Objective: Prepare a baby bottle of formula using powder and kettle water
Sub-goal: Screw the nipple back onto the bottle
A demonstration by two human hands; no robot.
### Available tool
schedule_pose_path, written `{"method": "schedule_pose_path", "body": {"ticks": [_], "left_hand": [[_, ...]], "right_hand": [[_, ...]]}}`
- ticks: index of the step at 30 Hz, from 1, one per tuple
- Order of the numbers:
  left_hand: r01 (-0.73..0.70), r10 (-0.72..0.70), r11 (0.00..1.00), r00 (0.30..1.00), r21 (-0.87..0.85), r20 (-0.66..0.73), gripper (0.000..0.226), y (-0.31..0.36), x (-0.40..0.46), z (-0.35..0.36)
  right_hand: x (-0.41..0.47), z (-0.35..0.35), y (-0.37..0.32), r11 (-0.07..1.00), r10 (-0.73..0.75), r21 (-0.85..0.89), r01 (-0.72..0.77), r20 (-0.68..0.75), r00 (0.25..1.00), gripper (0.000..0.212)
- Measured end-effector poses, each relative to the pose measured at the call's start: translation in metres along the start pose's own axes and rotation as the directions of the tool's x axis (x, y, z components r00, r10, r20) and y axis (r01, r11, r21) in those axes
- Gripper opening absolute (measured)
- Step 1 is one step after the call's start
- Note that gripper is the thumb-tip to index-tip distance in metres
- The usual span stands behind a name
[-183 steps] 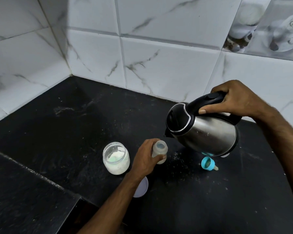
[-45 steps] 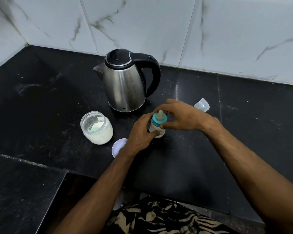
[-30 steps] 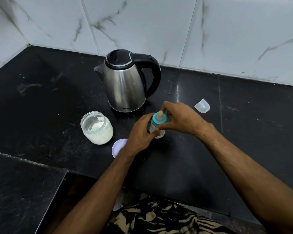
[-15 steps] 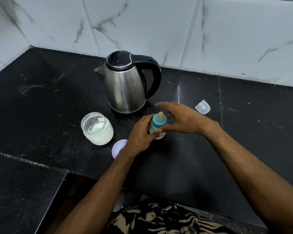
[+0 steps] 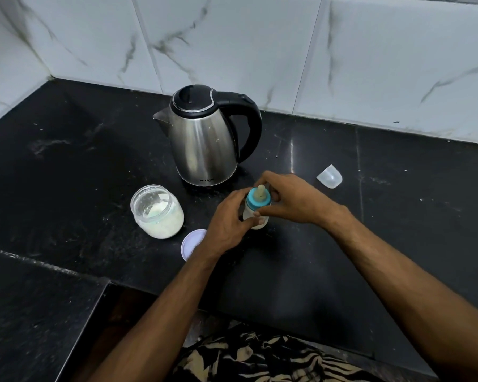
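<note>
- The bottle (image 5: 255,216) stands upright on the black counter (image 5: 66,166), just in front of the kettle (image 5: 204,139) and between both hands; its lower part looks milky white
- The left hand (image 5: 228,220) is closed round the bottle's body from the left side, fingers curled against it
- The right hand (image 5: 290,201) comes in from the right; its thumb and fingers are pinched round the blue collar (image 5: 255,202) at the bottle's top; the pale teat (image 5: 260,192) sticks up out of that collar
- The kettle is steel with a black lid and handle; it sits upright, spout to the left, handle to the right, lid down
- A glass jar (image 5: 157,210) with white powder stands open left of the bottle, apart from it; its round white lid (image 5: 192,244) lies flat on the counter, near the jar and partly hidden under the left wrist
- A clear cap (image 5: 329,176) lies on its side to the right, well apart from the hands
- White marbled tiles (image 5: 232,37) back the counter; patterned cloth (image 5: 260,359) shows at the bottom edge
</note>
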State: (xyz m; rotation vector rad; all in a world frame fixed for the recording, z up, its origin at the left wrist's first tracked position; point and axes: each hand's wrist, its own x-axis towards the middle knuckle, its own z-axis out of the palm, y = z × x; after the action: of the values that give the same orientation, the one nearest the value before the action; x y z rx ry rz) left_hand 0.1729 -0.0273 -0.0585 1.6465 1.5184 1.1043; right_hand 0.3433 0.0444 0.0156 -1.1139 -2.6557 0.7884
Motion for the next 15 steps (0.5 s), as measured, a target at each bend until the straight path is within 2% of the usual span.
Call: {"method": "schedule_pose_path", "body": {"ticks": [3, 6, 8, 10, 11, 13, 15], "left_hand": [[-0.002, 0.002, 1.000, 1.000, 0.003, 0.005, 0.059, 0.000, -0.001, 0.000], [-0.013, 0.013, 1.000, 1.000, 0.021, 0.005, 0.058, -0.001, -0.001, 0.000], [0.005, -0.005, 1.000, 1.000, 0.002, 0.004, 0.060, 0.000, 0.000, 0.001], [0.012, -0.012, 1.000, 1.000, -0.007, 0.001, 0.061, 0.001, 0.000, 0.001], [0.013, -0.013, 1.000, 1.000, -0.004, 0.003, 0.061, 0.001, 0.000, 0.001], [0.013, -0.013, 1.000, 1.000, -0.011, 0.002, 0.060, 0.002, -0.001, 0.001], [0.013, -0.012, 1.000, 1.000, -0.014, 0.003, 0.060, 0.002, -0.001, 0.000]], "right_hand": [[0.000, 0.008, -0.003, 0.993, 0.068, -0.087, -0.076, -0.096, 0.993, 0.061], [-0.003, -0.002, -0.001, 0.998, 0.034, -0.050, -0.032, 0.034, 0.999, 0.078], [-0.004, -0.008, 0.000, 1.000, -0.009, -0.012, 0.010, 0.095, 0.995, 0.070], [-0.004, -0.007, -0.001, 1.000, -0.022, 0.004, 0.022, 0.059, 0.998, 0.050], [-0.003, -0.004, -0.001, 1.000, -0.004, 0.009, 0.004, 0.030, 1.000, 0.046], [-0.002, 0.002, -0.003, 0.999, 0.041, -0.015, -0.042, -0.025, 0.999, 0.049], [-0.002, 0.003, -0.003, 0.991, 0.032, -0.130, -0.040, -0.067, 0.997, 0.055]]}}
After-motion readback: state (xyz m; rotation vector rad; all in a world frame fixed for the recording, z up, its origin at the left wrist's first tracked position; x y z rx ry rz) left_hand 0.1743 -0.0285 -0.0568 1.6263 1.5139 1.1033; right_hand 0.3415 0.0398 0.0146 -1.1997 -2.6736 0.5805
